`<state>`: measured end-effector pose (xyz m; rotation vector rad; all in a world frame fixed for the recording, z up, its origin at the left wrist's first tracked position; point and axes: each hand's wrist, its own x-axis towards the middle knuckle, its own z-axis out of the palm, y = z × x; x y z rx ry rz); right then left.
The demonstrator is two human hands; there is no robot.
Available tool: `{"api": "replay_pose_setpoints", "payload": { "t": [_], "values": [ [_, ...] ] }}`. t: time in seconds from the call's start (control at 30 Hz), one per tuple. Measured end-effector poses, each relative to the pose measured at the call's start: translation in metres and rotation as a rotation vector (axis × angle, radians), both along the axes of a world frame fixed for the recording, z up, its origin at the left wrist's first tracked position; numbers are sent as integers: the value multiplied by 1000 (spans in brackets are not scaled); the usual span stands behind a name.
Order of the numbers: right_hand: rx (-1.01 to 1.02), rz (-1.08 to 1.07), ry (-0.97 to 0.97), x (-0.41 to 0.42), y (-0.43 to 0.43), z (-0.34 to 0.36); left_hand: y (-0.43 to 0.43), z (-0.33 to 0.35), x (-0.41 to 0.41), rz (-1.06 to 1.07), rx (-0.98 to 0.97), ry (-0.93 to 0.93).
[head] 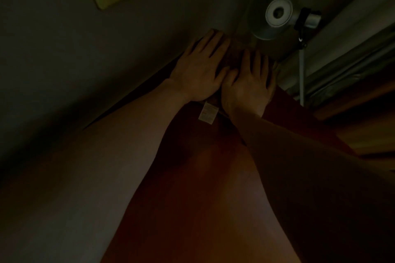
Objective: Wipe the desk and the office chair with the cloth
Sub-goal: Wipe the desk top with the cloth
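At the far corner of the desk (192, 177), just short of the lamp (275, 17), the left hand (201, 70) and right hand (248, 85) press flat, fingers straight, side by side on the cloth (235, 57) (label (208, 114) toward the wrists), which lies directly under both palms, neither hand nearer.

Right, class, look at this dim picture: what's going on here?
A person presses the left hand and the right hand flat, side by side, on a brownish cloth at the far end of a reddish-brown surface, probably the desk. A white label shows near the wrists, and a silver lamp stands just beyond. It is too dim to tell how much has been wiped.
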<state>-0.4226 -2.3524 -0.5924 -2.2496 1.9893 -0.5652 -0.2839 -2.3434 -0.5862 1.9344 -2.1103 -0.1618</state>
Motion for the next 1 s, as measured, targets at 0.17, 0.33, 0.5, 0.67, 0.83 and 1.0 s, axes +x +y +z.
{"api": "replay_pose_setpoints", "payload": {
  "t": [0.17, 0.33, 0.5, 0.67, 0.83, 1.0],
  "values": [
    [32, 13, 25, -1, -9, 2, -7, 1, 0, -3, 15, 15],
    [12, 27, 43, 1, -17, 4, -14, 3, 1, 17, 15, 5],
    [-12, 51, 76, -1, -14, 4, -11, 1, -3, 46, 9, -55],
    [5, 128, 101, -10, -7, 2, 5, 0, -10, 97, -3, -65],
    [-1, 159, 86, -22, 13, -2, 31, -1, -23, 128, -8, -60],
    [11, 169, 101, -36, 47, -1, 68, 4, -40, 152, 31, -67]
  ]
}}
